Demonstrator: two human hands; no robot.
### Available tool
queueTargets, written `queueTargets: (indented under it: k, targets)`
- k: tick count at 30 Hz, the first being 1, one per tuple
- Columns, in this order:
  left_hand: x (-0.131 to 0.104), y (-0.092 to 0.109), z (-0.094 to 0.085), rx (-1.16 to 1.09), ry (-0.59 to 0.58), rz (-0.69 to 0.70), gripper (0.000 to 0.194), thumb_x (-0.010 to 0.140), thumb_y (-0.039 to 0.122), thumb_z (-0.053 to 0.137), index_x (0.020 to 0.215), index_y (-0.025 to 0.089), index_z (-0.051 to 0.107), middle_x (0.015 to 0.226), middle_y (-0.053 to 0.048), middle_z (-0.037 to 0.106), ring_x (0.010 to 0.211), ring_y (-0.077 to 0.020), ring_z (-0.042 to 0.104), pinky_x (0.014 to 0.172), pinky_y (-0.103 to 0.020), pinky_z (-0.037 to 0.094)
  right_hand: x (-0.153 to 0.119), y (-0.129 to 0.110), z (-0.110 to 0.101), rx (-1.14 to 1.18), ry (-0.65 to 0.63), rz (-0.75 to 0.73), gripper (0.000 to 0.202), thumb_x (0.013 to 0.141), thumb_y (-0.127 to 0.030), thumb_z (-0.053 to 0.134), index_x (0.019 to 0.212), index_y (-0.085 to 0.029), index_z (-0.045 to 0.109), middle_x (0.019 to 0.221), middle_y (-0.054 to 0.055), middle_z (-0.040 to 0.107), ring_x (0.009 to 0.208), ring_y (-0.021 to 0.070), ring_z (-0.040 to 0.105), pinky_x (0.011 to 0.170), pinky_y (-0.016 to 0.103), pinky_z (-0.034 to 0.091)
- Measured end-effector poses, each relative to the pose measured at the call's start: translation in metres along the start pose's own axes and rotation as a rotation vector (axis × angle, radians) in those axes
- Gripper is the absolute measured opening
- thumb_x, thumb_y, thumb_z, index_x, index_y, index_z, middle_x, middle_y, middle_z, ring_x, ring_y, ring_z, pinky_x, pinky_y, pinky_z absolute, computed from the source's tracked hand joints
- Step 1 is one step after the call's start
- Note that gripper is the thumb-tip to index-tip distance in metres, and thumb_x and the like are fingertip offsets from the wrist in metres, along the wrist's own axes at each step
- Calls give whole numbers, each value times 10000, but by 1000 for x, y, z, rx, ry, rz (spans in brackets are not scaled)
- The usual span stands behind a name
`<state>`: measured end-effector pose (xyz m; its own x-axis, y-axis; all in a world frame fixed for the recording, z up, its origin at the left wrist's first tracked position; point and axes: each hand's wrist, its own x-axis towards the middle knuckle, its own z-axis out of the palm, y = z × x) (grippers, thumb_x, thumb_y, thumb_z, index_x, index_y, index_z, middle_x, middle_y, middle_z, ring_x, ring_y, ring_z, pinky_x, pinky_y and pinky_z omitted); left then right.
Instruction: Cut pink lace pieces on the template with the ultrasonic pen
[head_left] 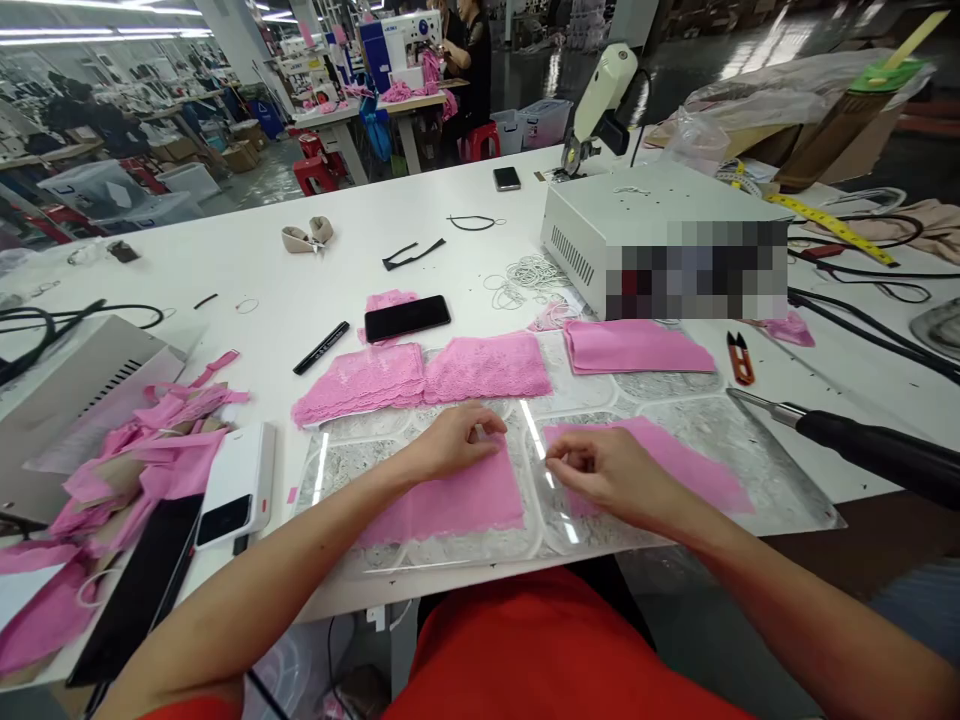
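My left hand (461,440) rests on the upper part of a flat pink fabric piece (457,505), its fingers bent and a gap showing between thumb and fingers. My right hand (619,475) lies over the left part of a second pink fabric piece (697,470). Its thumb and forefinger come together near that piece's left edge; anything between them is too small to make out. Both pieces lie on a clear sheet over a grey stone-patterned mat (772,455). Just beyond my hands are two stacks of pink lace (367,380) (487,368) and a folded pink stack (637,347).
A black-handled tool with a metal tip (862,440) juts in at right, near orange thread snips (740,358). Behind stands a grey metal box (577,255). A phone (409,318) and marker (321,347) lie beyond the lace. Pink scraps (161,440) and a white device (244,470) sit left.
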<state>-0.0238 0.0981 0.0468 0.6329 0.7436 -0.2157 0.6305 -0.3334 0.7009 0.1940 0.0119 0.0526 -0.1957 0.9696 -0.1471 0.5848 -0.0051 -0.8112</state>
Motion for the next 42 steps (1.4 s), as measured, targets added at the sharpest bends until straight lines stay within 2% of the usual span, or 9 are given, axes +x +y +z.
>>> queueTargets:
  k: [3, 7, 12, 14, 17, 23, 31, 36, 42]
  targets:
    - [-6, 2, 3, 31, 74, 71, 185, 843, 145, 580, 975, 156, 708, 1023, -51, 668, 658, -93, 547, 638, -229, 468, -22, 23, -29, 31, 167, 36, 287, 832, -422, 557, 660, -208, 640, 527, -5, 548, 479, 115, 435, 483, 268, 326]
    - [-7, 14, 18, 137, 149, 399, 211, 956, 169, 507, 978, 162, 717, 987, -66, 692, 788, -131, 651, 706, -245, 538, -59, 63, -55, -27, 440, 92, 288, 851, -459, 580, 747, -217, 697, 644, 24, 650, 533, 135, 524, 484, 272, 387]
    - [14, 38, 45, 378, 119, 763, 278, 1028, 217, 448, 1147, 145, 688, 1197, -125, 697, 1135, -221, 659, 955, -353, 560, -94, 102, -58, -269, 750, -115, 131, 871, -319, 619, 807, -250, 711, 731, 27, 706, 651, 161, 642, 583, 284, 497]
    - [26, 42, 54, 492, 92, 838, 299, 1030, 223, 448, 1216, 149, 670, 1319, -137, 650, 1274, -265, 590, 1051, -421, 514, -102, 113, -57, -342, 816, -171, 106, 879, -276, 619, 838, -254, 715, 787, 33, 729, 734, 176, 681, 674, 300, 537]
    - [36, 42, 62, 616, 40, 881, 335, 1031, 256, 461, 1306, 170, 633, 1425, -128, 579, 1381, -294, 494, 1128, -475, 446, -109, 127, -59, -408, 890, -170, 100, 878, -244, 623, 876, -252, 723, 836, 38, 744, 800, 186, 699, 755, 318, 552]
    - [31, 39, 71, 706, 43, 826, 406, 1021, 268, 485, 1416, 198, 546, 1486, -116, 520, 1415, -296, 450, 1165, -491, 396, -117, 135, -60, -375, 847, -110, 132, 896, -260, 596, 872, -254, 725, 873, 49, 731, 806, 182, 688, 748, 319, 541]
    - [24, 48, 76, 771, 119, 815, 364, 1019, 239, 472, 1354, 174, 598, 1427, -129, 577, 1355, -312, 518, 1110, -481, 440, -107, 127, -56, -457, 829, -76, 96, 909, -283, 597, 849, -229, 648, 869, 34, 698, 821, 174, 652, 824, 330, 478]
    - [21, 49, 80, 767, 150, 816, 371, 1008, 234, 497, 1363, 171, 587, 1430, -134, 572, 1362, -306, 509, 1115, -465, 426, -100, 126, -59, -418, 752, -53, 202, 943, -263, 519, 760, -232, 597, 831, 34, 682, 789, 165, 631, 790, 312, 474]
    - [17, 48, 83, 776, 182, 808, 375, 1020, 252, 470, 1370, 172, 579, 1423, -136, 578, 1340, -312, 529, 1087, -470, 440, -100, 128, -63, -402, 756, -52, 158, 944, -287, 522, 815, -237, 598, 859, 36, 678, 815, 170, 640, 765, 299, 480]
